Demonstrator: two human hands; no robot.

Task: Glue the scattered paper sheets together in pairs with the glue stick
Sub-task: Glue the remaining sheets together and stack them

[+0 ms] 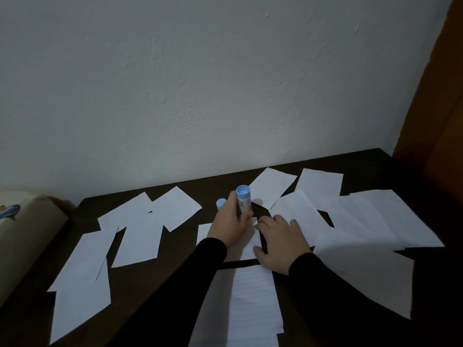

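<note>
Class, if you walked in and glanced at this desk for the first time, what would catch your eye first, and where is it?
First, the blue glue stick, held upright in the left hand at the middle of the dark table, with its cap standing just behind. Beside it, the right hand presses flat on a sheet. White paper sheets lie scattered all around, against a bare wall.
</note>
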